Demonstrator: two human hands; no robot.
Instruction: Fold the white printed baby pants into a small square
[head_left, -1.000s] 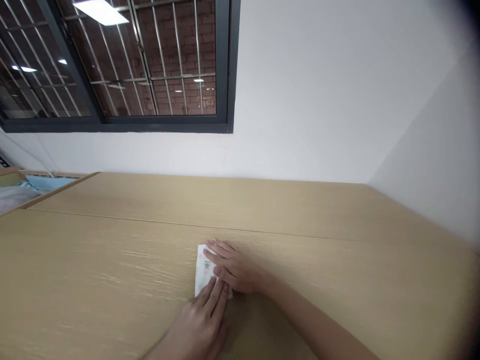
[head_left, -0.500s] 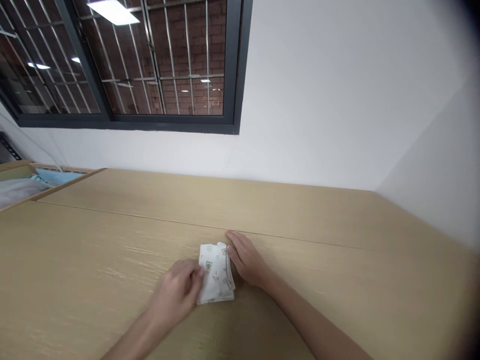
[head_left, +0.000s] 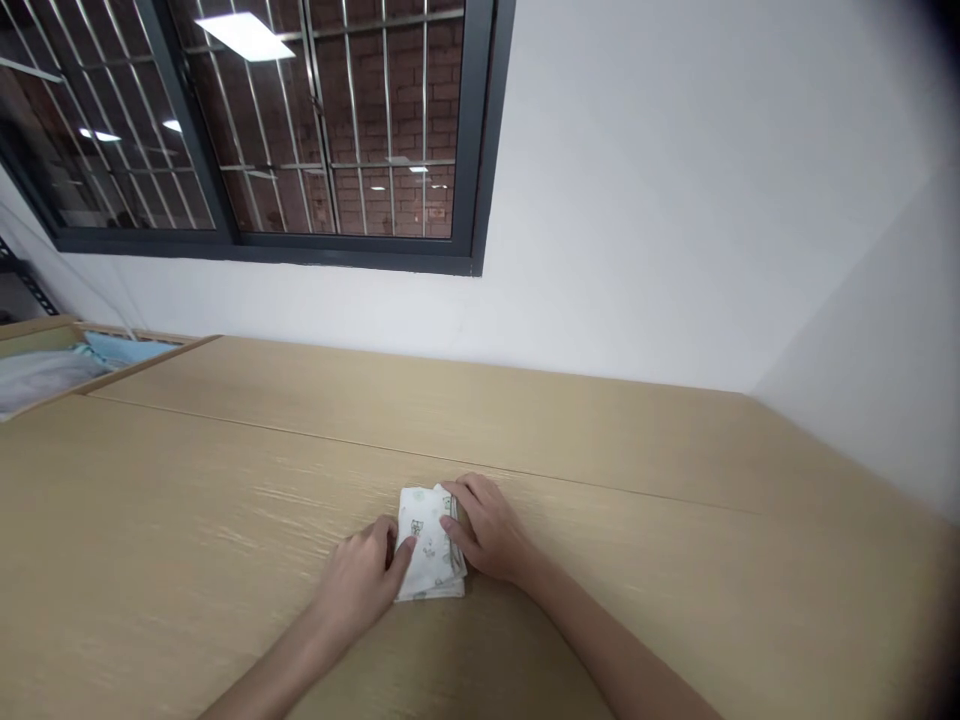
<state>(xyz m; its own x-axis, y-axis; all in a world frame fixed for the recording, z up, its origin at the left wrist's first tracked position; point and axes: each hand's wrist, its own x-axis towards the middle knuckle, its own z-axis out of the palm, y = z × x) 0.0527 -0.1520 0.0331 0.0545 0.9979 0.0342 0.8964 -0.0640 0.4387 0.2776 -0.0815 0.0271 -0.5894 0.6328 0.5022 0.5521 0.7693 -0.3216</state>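
A small folded white cloth [head_left: 429, 545] with a green printed pattern lies on the light wooden table [head_left: 187, 520], its layered edges showing on the right side. My left hand [head_left: 361, 575] is against its left side, with the thumb resting on top. My right hand [head_left: 486, 528] curls around its right edge, fingers over the top. Together the hands hold the folded cloth from both sides, and they hide part of its edges.
The table's far side meets a white wall [head_left: 637, 220], and a seam crosses the tabletop. A dark-framed barred window [head_left: 255, 130] sits above. At far left, a wooden-edged box [head_left: 37, 328] holds grey and blue fabric.
My left hand has moved back in against the cloth's left side, and my right hand has closed over its right edge. The cloth stays in about the same place.
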